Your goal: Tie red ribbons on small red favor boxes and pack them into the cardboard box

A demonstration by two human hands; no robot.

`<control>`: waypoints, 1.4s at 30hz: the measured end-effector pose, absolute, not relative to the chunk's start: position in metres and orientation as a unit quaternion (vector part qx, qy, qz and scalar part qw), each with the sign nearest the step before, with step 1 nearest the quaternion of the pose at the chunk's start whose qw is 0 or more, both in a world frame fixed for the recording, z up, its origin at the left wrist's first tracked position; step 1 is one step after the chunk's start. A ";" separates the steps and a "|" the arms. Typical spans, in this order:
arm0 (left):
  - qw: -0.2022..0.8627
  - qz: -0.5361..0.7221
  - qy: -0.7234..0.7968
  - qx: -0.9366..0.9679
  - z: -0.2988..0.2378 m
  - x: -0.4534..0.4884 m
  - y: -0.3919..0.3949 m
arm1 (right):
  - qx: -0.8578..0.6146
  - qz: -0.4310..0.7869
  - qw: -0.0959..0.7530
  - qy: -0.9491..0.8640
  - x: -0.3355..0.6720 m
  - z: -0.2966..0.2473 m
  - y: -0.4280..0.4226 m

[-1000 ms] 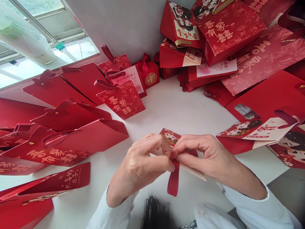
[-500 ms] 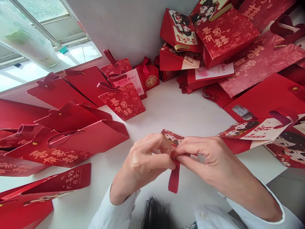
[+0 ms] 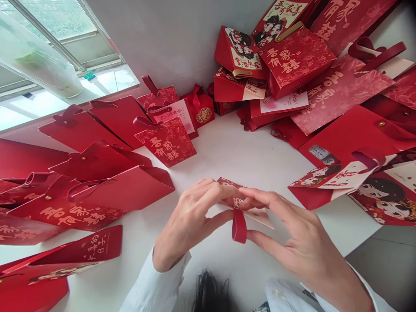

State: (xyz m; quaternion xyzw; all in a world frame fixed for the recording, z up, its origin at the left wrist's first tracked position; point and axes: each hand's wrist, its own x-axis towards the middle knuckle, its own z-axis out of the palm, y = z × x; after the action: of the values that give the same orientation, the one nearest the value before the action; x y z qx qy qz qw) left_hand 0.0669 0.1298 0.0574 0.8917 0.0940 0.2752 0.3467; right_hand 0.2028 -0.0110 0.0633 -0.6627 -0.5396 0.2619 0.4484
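A small red gift box (image 3: 225,181) with a printed cartoon panel and a pale lower part is in front of me, partly hidden behind my fingers. A dark red ribbon handle (image 3: 239,229) loops out from its near side. My left hand (image 3: 195,216) is closed, thumb and fingers pinching the box where the ribbon comes out. My right hand (image 3: 292,229) has its fingers apart around the ribbon loop. Its upper fingertips are at the box near the ribbon's base, and its thumb is beside the loop.
Red gift bags (image 3: 120,188) stand along the left of the white table (image 3: 234,147). A small gift bag (image 3: 167,143) stands ahead. More red boxes (image 3: 299,60) are heaped at the back right. A window (image 3: 65,47) is at the upper left. The table edge runs at the lower right.
My right hand has opened from its pinch on the ribbon, its thumb moving down and away. The ribbon loop now sits higher and rounder. The view has shifted slightly.
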 end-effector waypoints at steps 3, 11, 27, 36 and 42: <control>0.363 0.261 0.112 0.888 0.054 0.066 0.128 | -0.684 0.222 0.455 -0.525 0.194 0.061 -0.008; 0.332 0.276 0.174 0.885 0.055 0.069 0.122 | -0.717 0.199 0.463 -0.482 0.190 0.057 -0.001; 0.498 0.188 0.266 0.804 0.076 0.067 0.112 | -0.679 0.279 0.483 -0.478 0.188 0.053 0.005; 0.506 0.170 0.236 0.812 0.077 0.058 0.117 | -0.666 0.299 0.483 -0.484 0.192 0.055 0.005; 0.488 0.180 0.204 0.829 0.088 0.062 0.121 | -0.653 0.306 0.480 -0.499 0.195 0.054 0.006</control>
State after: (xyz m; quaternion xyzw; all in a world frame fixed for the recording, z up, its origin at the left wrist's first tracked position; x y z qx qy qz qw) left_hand 0.0619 0.1207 0.0879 0.8292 0.2037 0.1797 0.4885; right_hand 0.1948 0.0065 0.0537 -0.6528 -0.4994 0.3065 0.4802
